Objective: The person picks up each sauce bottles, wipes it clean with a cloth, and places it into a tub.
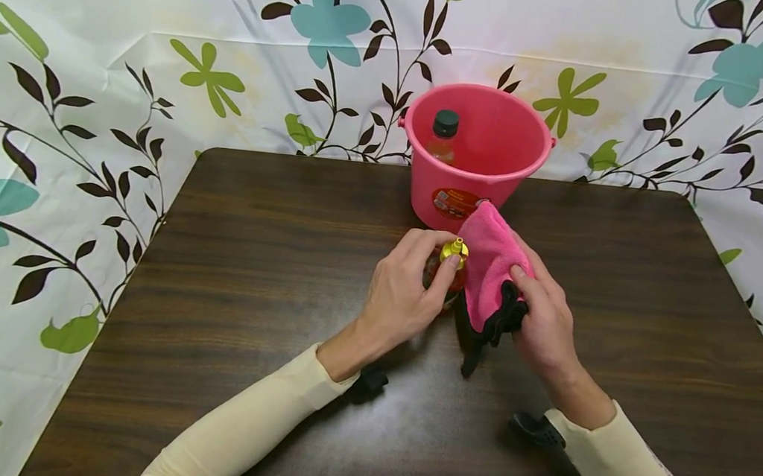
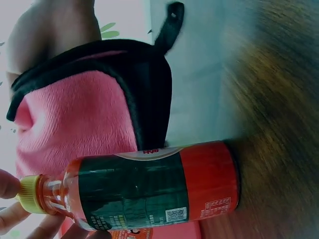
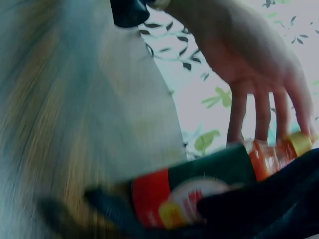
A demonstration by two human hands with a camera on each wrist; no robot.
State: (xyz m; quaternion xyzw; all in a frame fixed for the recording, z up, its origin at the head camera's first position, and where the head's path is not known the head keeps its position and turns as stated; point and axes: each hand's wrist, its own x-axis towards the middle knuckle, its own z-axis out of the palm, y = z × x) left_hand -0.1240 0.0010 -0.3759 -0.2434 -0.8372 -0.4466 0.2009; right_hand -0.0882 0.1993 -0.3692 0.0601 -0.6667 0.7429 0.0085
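Note:
A bottle with a yellow cap, reddish contents and a green-and-red label (image 2: 137,191) stands upright on the table. My left hand (image 1: 408,281) grips it at the cap and neck; the fingers (image 2: 12,216) show around the yellow cap in the left wrist view. My right hand (image 1: 545,318) holds a pink fleecy cloth (image 1: 487,257) with black edging and a black loop, close against the bottle's right side. The cloth hides part of the bottle in the head view. In the right wrist view, black edging covers the lower side of the bottle (image 3: 209,184).
Just behind the hands, a pink bucket (image 1: 426,189) stands near the table's back edge. Inside it is another bottle with a dark cap (image 1: 446,123). A floral sheet (image 1: 257,26) hangs behind the dark wooden table (image 1: 252,258).

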